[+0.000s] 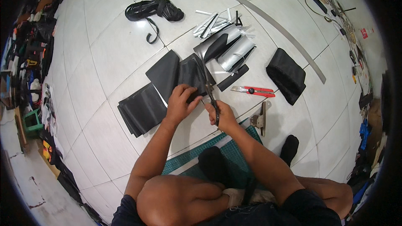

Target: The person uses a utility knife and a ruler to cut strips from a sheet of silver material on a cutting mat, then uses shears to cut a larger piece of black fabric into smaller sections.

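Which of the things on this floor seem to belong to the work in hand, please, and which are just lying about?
Seemingly in the work:
- scissors, held in the right hand
- black piece, under the left hand
- black stack, probably

Seemingly lying about:
- red utility knife
- black strap bundle
- long curved-looking strip

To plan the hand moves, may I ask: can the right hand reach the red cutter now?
Probably yes: the red cutter lies close to the right hand with nothing over it, though that hand would first need to release the scissors.
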`<state>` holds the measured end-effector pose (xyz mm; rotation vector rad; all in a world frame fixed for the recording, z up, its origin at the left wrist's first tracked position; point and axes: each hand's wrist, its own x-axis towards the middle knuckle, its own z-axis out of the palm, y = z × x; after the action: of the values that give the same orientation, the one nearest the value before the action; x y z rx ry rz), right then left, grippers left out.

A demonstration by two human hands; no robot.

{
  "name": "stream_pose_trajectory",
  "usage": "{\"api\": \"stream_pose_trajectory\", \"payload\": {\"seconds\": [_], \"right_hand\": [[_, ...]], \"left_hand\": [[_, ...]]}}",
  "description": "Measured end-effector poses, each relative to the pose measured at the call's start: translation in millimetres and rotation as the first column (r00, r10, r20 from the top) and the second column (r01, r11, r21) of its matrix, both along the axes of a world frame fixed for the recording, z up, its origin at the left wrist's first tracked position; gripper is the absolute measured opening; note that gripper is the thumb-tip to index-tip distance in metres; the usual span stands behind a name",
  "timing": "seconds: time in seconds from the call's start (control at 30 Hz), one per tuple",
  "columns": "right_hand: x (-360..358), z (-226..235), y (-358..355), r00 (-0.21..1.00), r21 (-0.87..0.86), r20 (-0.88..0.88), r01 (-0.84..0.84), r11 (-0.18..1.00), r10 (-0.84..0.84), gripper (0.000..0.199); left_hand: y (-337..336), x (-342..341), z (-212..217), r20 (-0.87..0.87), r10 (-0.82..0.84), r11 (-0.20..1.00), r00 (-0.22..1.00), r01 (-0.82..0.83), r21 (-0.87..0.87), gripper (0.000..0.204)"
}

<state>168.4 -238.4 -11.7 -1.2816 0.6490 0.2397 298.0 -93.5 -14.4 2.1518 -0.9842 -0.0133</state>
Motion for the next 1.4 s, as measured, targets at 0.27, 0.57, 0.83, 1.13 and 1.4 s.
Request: {"api": "stream_pose_trajectory", "payload": {"seconds": [0.27,0.57,0.83,1.13,1.4], "right_hand": [[-52,8,-20,0.987,-0.013,-0.01,0.16,0.987,-0.16,0.037],[-70,8,-40,0.994,-0.145,-0.069,0.071,0.987,-0.082,0.04],[-71,-2,-29,0.992,-0.07,-0.027,0.121,0.99,-0.123,0.039],[-94,-14,-18,0.997,0.032,-0.047,0.066,0.997,-0.065,0.042],[-123,-16,-14,1.0,0.369,-0.016,-0.012,0.929,0.019,0.048]], "left_hand": [[49,126,4,0.316,0.48,0.806,0.818,-0.553,0.209,0.045],[43,134,16,0.052,0.568,0.599,0.822,-0.455,0.659,0.049],[36,105,22,-0.523,0.43,0.902,0.736,-0.375,0.214,0.05],[8,46,13,-0.46,0.103,0.993,0.882,-0.115,0.003,0.041],[-42,11,19,0.089,-0.055,0.978,0.995,0.036,0.203,0.052]]}}
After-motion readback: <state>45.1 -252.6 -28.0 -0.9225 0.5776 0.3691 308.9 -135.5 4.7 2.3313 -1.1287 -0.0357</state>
